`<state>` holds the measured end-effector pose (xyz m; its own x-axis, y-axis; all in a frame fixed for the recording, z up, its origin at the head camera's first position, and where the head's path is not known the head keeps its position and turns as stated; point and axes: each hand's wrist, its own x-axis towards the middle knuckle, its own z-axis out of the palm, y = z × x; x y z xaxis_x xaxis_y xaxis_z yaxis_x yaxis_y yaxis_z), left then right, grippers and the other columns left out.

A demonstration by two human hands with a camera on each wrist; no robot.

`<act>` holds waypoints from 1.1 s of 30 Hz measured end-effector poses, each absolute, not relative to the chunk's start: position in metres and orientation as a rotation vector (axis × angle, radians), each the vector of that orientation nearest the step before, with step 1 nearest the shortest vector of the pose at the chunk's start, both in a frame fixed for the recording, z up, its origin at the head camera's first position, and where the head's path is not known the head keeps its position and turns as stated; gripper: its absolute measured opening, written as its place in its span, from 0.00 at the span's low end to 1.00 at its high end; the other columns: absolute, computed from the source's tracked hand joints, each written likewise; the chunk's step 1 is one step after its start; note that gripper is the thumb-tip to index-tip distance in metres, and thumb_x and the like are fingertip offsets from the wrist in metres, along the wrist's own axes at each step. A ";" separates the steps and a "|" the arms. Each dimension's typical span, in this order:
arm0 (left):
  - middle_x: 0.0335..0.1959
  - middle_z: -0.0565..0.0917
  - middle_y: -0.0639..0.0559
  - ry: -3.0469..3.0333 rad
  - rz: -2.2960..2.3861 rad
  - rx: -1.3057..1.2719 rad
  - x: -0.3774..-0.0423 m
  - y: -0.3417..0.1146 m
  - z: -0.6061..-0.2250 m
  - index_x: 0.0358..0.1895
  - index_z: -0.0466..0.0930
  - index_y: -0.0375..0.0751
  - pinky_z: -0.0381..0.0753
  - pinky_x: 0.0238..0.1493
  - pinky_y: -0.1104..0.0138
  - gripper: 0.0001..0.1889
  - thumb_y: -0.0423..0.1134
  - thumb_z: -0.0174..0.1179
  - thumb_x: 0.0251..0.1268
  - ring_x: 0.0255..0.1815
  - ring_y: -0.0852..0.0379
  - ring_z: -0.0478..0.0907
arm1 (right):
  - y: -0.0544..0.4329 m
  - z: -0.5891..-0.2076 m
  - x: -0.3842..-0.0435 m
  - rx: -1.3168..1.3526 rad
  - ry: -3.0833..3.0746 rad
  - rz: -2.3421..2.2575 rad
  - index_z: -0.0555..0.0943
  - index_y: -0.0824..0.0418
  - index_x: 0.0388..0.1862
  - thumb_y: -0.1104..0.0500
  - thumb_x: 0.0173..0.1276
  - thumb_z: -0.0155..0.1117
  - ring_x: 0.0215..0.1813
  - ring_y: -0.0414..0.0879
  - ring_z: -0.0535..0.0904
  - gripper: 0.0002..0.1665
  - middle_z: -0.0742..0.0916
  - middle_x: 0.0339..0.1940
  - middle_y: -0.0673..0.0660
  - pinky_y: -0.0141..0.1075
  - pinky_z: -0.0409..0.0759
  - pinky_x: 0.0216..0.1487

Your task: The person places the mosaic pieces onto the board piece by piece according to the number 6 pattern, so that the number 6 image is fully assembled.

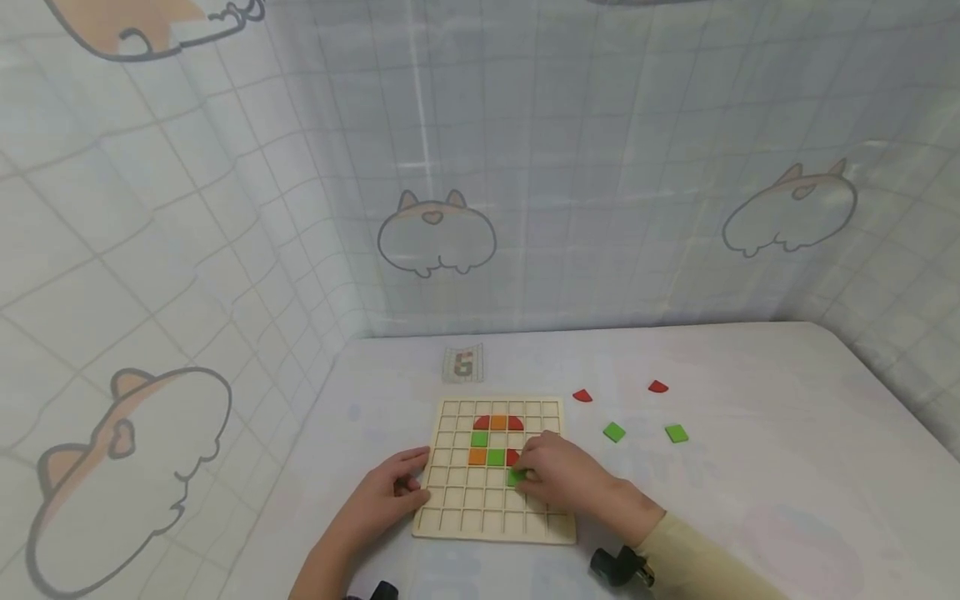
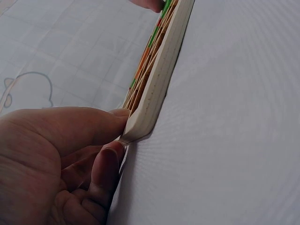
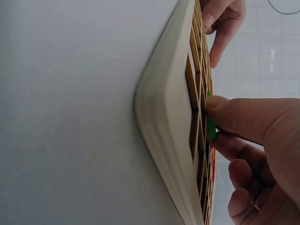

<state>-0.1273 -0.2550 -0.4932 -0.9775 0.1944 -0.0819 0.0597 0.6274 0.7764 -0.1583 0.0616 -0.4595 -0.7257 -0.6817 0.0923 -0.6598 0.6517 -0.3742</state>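
A light wooden grid board [image 1: 465,517] lies on the table, with red, orange and green pieces in several of its cells. My left hand [image 1: 388,489] rests against the board's left edge; its thumb [image 2: 101,124] touches the rim near the corner in the left wrist view. Over the right part of the grid, my right hand [image 1: 566,475] pinches a green square tile [image 3: 211,123] between thumb and index finger. That tile stands tilted at a cell, just in front of a red piece [image 1: 512,456]. An orange tile [image 1: 477,456] and a green tile [image 1: 496,457] sit beside it.
Right of the board lie two loose green tiles [image 1: 614,432] and two red quarter-round pieces [image 1: 582,396]. A small card with a coloured pattern [image 1: 462,364] lies behind the board. Printed fabric walls [image 1: 600,250] stand behind the table and at both sides.
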 end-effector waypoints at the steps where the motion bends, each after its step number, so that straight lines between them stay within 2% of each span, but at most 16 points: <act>1: 0.65 0.74 0.61 2.690 1.274 0.211 -0.128 -0.255 -0.493 0.67 0.76 0.42 0.76 0.36 0.69 0.31 0.41 0.71 0.58 0.40 0.56 0.75 | 0.061 -0.459 -0.158 -1.142 2.805 -0.597 0.90 0.54 0.43 0.55 0.62 0.74 0.45 0.38 0.76 0.11 0.85 0.39 0.42 0.34 0.76 0.49; 14: 0.66 0.73 0.57 2.696 1.276 0.252 -0.126 -0.254 -0.491 0.66 0.76 0.38 0.76 0.37 0.69 0.31 0.40 0.71 0.58 0.39 0.58 0.75 | 0.059 -0.460 -0.156 -1.195 2.822 -0.548 0.90 0.54 0.43 0.55 0.62 0.74 0.46 0.39 0.77 0.11 0.84 0.40 0.44 0.34 0.76 0.50; 26: 0.67 0.73 0.58 2.690 1.296 0.243 -0.127 -0.254 -0.492 0.66 0.75 0.39 0.75 0.38 0.70 0.31 0.40 0.71 0.58 0.40 0.59 0.75 | 0.067 -0.461 -0.158 -1.127 2.819 -0.605 0.89 0.52 0.47 0.53 0.63 0.74 0.44 0.37 0.74 0.13 0.83 0.38 0.41 0.33 0.76 0.48; 33: 0.67 0.73 0.56 2.696 1.289 0.240 -0.128 -0.253 -0.492 0.66 0.76 0.39 0.75 0.37 0.70 0.31 0.40 0.72 0.57 0.40 0.59 0.74 | 0.075 -0.461 -0.160 -1.050 2.826 -0.606 0.88 0.51 0.50 0.52 0.64 0.73 0.45 0.38 0.74 0.16 0.83 0.40 0.41 0.34 0.76 0.47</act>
<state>-0.1277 -0.2534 -0.4925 -0.9770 0.2046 -0.0605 0.0814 0.6197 0.7806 -0.1596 0.0746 -0.4611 -0.7650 -0.6398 0.0733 -0.6136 0.6897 -0.3845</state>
